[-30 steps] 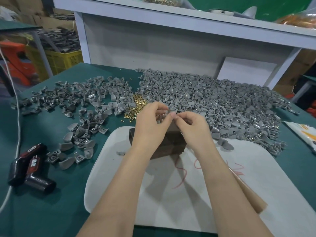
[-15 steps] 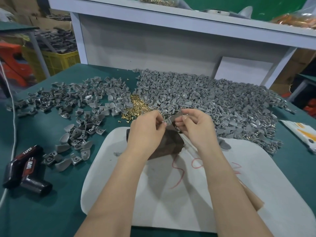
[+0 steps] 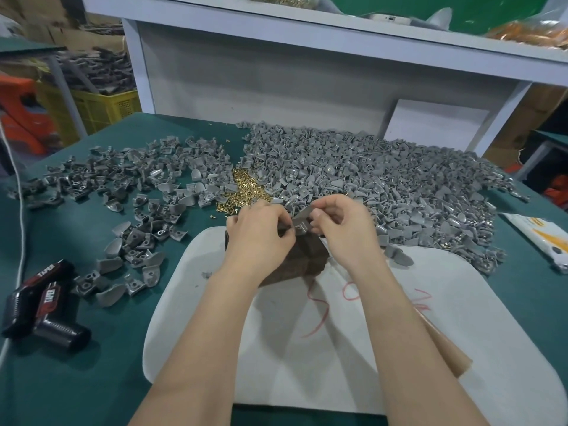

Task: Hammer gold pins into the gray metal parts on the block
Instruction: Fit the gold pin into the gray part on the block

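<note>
Right now, at the centre of the head view, your left hand (image 3: 261, 233) and right hand (image 3: 345, 230) both curl in and pinch one gray metal part (image 3: 300, 223), just above the dark block (image 3: 309, 259) on the white mat (image 3: 353, 348). A small heap of gold pins (image 3: 244, 190) lies above your left hand, between two spreads of loose gray parts (image 3: 399, 179) on the green table (image 3: 92, 364).

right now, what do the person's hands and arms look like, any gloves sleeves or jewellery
Both are bare. The left hand and right hand wear no gloves or rings that show. The left forearm and right forearm run uncovered to the picture's bottom edge: no sleeve, watch or bracelet in view.
</note>
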`<state>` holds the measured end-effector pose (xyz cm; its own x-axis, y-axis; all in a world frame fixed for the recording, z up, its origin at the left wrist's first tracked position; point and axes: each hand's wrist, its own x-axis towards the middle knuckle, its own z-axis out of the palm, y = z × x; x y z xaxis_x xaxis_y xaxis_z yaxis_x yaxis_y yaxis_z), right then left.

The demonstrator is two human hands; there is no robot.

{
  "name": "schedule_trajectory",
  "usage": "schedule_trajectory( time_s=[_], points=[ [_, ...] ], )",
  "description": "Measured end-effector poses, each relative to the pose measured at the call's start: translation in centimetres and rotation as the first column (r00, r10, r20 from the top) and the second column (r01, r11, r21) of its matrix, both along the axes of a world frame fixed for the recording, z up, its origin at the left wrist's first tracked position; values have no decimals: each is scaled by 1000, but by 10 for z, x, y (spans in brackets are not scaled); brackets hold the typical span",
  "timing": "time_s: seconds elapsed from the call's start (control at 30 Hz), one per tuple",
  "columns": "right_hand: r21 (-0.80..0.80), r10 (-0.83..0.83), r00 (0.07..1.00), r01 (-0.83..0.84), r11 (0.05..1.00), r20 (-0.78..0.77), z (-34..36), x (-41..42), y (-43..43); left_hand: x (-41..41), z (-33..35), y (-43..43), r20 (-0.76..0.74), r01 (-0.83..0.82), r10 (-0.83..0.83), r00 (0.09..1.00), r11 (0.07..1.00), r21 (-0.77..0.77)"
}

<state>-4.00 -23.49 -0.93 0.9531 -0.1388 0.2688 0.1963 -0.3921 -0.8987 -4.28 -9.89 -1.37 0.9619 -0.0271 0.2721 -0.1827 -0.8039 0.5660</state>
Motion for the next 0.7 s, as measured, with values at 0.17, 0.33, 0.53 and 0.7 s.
schedule_trajectory(
  time_s=[0.17, 0.33, 0.53, 0.7],
  points=[
    [-171, 10, 999, -1, 985, 51, -1, -3, 5, 0, 0, 0, -4, 7, -7, 1000, 1000, 9],
    [-259, 35, 999, -30, 966, 15, -6, -1, 10, 0, 1, 0, -10, 14, -13, 1000, 1000, 12],
    [-331, 32, 999, -37, 943, -20, -7, -2, 7, -1, 3, 1, -13, 20, -20, 1000, 1000, 6],
    [-390, -9, 998, 31, 920, 58, -6, -4, 7, -1, 2, 1, -10, 16, -16, 1000, 1000, 1]
  ],
)
